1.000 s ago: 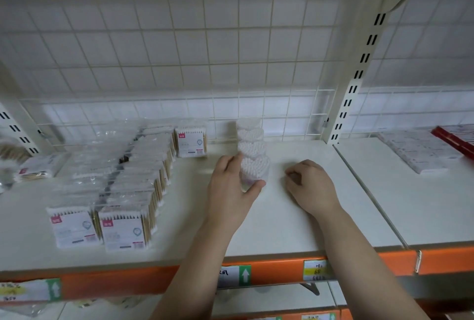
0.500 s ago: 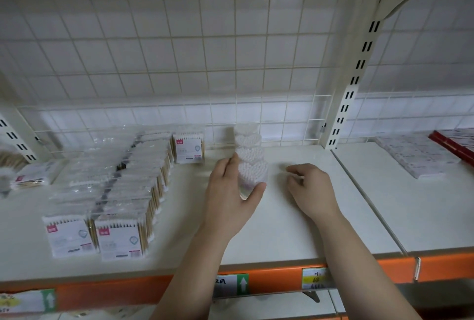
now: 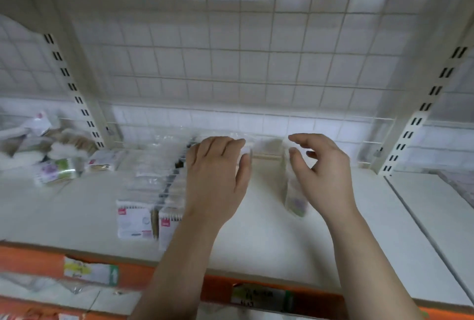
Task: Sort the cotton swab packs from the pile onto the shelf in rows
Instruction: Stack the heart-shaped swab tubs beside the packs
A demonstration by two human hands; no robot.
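Observation:
The view is blurred. Two rows of flat cotton swab packs (image 3: pixel 133 222) with red-marked labels run front to back on the white shelf (image 3: pixel 256 240). My left hand (image 3: pixel 215 176) lies over the far end of the right-hand row, fingers fairly straight. A row of clear packs (image 3: pixel 295 200) stands to the right of it. My right hand (image 3: pixel 324 173) hovers at that row's right side with loosely curled fingers and holds nothing that I can make out. The unsorted pile (image 3: pixel 55 169) of mixed packs lies at the far left of the shelf.
A wire grid backs the shelf, with slotted uprights at left (image 3: pixel 74 89) and right (image 3: pixel 420 117). An orange front rail (image 3: pixel 33 260) carries price tags. The neighbouring shelf board (image 3: pixel 436 204) lies to the right.
The view has swung left and up. My left hand left the front clear pack and moved back onto the flat-pack row. My right hand uncurled and rose beside the clear row.

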